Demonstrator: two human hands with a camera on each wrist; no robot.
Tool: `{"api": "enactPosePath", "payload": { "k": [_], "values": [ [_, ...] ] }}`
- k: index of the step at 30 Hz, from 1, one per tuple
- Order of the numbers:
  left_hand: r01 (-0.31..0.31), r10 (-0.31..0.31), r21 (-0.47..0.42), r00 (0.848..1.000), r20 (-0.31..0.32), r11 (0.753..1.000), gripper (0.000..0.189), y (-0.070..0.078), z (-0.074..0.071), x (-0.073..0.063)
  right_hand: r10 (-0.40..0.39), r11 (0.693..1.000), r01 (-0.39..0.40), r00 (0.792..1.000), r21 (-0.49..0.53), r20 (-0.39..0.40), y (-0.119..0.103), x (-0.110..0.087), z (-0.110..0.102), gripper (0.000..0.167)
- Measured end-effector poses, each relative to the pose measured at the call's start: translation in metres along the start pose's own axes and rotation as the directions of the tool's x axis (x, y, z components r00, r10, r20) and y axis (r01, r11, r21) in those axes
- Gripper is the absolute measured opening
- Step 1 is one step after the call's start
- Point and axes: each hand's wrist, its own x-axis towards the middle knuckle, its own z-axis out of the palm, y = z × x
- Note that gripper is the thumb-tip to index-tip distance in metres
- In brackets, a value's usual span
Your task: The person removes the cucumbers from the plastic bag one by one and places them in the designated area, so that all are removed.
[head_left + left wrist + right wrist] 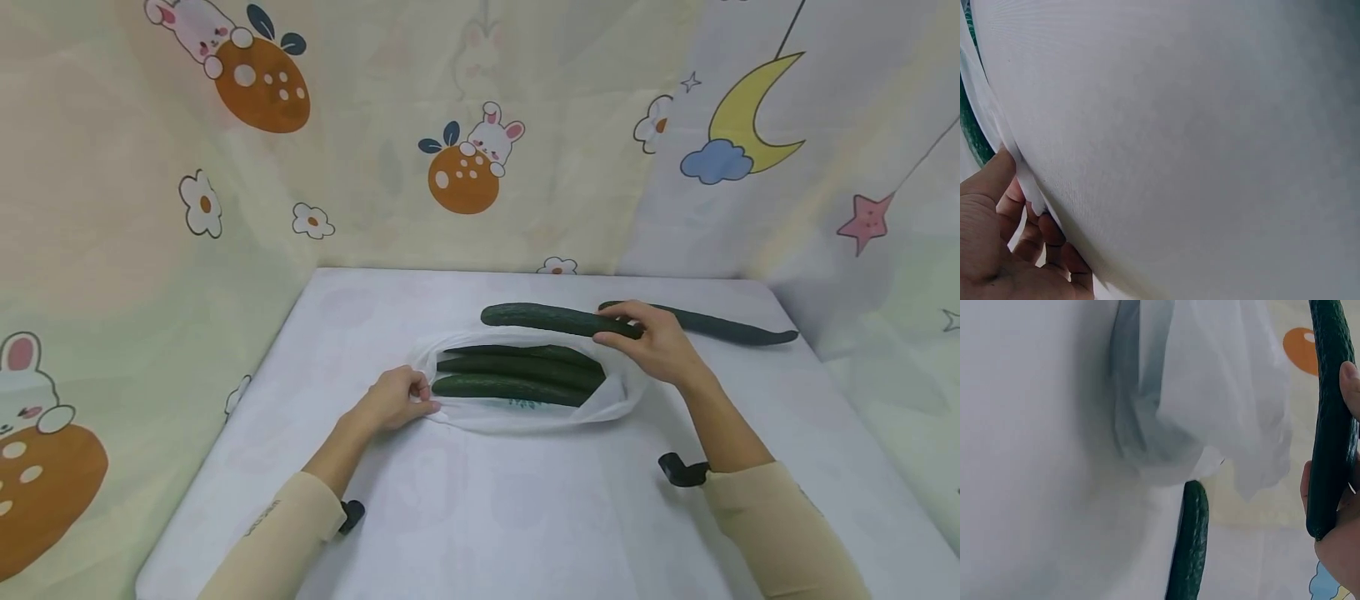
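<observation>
A white plastic bag [495, 421] lies with its mouth spread wide in the middle of the table, and several dark green cucumbers [517, 387] lie side by side inside it. At the bag's left end my left hand [393, 398] pinches its edge between thumb and fingers; the left wrist view shows the thin plastic [1007, 134] in that pinch. My right hand [656, 342] grips one cucumber [540, 316] by its right end, holding it lengthwise over the bag's far rim. In the right wrist view this cucumber [1332, 425] lies along the fingers and palm.
Another cucumber [738, 330] lies on the white table [480, 517] at the back right, partly behind my right hand. A printed cloth backdrop [375, 150] rises behind the table and along both sides. A dark wrist camera [682, 471] sticks out beside my right sleeve.
</observation>
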Motion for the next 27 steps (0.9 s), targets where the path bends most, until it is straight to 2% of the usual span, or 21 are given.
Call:
{"api": "enactPosePath", "payload": {
  "k": [8, 14, 18, 27],
  "values": [
    [0.021, -0.021, 0.006, 1.0, 0.01, 1.0, 0.026, 0.0, 0.0, 0.001, 0.076, 0.997, -0.076, 0.997, -0.019, -0.007, 0.023, -0.009, -0.018, 0.042],
    [0.018, -0.018, 0.015, 0.999, 0.026, 1.0, 0.025, 0.0, 0.003, 0.004, 0.167, 0.984, -0.169, 0.985, -0.053, -0.042, 0.043, -0.024, -0.03, 0.048],
    [0.02, -0.02, 0.014, 0.999, 0.04, 1.0, 0.025, 0.003, 0.003, 0.004, 0.17, 0.982, -0.175, 0.983, -0.067, -0.074, 0.057, -0.031, -0.033, 0.047],
    [0.041, -0.042, 0.033, 0.999, 0.026, 0.999, 0.026, 0.005, -0.003, 0.0, 0.21, 0.97, -0.221, 0.971, -0.1, -0.112, 0.083, -0.039, -0.043, 0.052]
  ]
}}
